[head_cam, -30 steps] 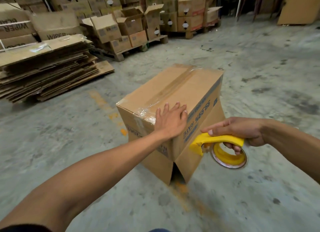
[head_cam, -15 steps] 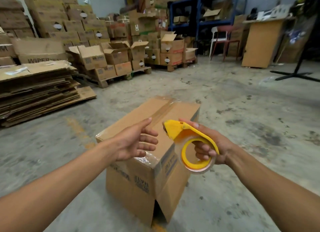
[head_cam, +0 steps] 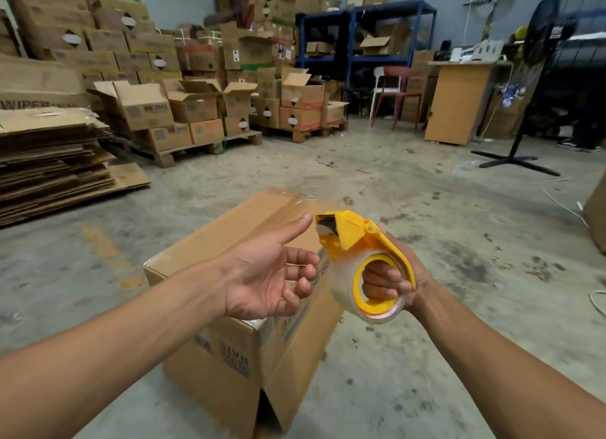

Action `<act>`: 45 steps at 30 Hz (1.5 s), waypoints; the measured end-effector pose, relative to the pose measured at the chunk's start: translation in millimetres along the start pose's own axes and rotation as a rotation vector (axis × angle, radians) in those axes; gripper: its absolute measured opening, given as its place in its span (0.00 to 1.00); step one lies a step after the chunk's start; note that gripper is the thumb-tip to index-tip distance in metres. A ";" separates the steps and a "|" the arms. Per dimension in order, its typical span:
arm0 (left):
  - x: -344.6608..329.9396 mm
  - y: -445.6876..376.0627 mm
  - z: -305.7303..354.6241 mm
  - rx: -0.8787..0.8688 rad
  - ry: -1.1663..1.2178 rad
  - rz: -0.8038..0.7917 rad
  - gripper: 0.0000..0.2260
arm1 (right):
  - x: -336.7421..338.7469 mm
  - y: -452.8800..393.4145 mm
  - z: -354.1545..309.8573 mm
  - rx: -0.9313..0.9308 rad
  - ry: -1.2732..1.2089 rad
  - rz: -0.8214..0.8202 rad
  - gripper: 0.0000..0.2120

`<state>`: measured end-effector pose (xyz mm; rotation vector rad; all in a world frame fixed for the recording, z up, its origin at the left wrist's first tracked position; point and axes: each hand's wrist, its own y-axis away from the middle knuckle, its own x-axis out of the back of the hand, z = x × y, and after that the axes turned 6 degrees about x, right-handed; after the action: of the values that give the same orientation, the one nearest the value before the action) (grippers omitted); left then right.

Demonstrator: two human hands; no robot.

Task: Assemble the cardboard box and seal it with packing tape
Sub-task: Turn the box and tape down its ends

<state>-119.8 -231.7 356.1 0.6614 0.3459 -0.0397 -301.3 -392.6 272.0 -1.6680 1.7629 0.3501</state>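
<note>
A brown cardboard box [head_cam: 210, 261] stands on the concrete floor in front of me, clear tape running along its top seam. Its lower flaps splay outward at the near corner. My right hand [head_cam: 390, 282] grips a yellow tape dispenser [head_cam: 364, 241] loaded with a clear tape roll [head_cam: 347, 294], fingers through the core, held above the box's right edge. My left hand [head_cam: 265, 274] hovers over the box, palm up, thumb stretched toward the dispenser's blade, other fingers loosely curled and holding nothing.
A pile of flattened cardboard [head_cam: 52, 156] lies at left. Stacked boxes on pallets [head_cam: 203, 110] fill the back. A red chair [head_cam: 398, 94], a wooden desk [head_cam: 459, 104] and a standing fan [head_cam: 521, 156] are at right. A white cable [head_cam: 557, 199] trails on the floor.
My left hand lifted off the box top and turned toward the dispenser. My right hand raised the dispenser from beside the box to above it. My view tilted up.
</note>
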 end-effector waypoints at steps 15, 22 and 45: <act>-0.2 -6.9 -8.0 0.089 0.022 0.019 0.06 | -11.5 18.0 -10.0 -0.118 0.244 0.018 0.22; 12.7 -10.7 -21.1 0.100 -0.009 0.055 0.05 | -26.5 15.3 -14.7 -0.150 0.347 0.220 0.24; 237.7 6.0 31.5 0.166 -0.559 0.564 0.05 | -110.2 -95.5 32.9 -0.375 0.989 0.336 0.17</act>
<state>114.5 -228.7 305.0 0.8606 -0.3916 0.2840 -205.8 -300.7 341.2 -1.9716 2.8607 -0.0420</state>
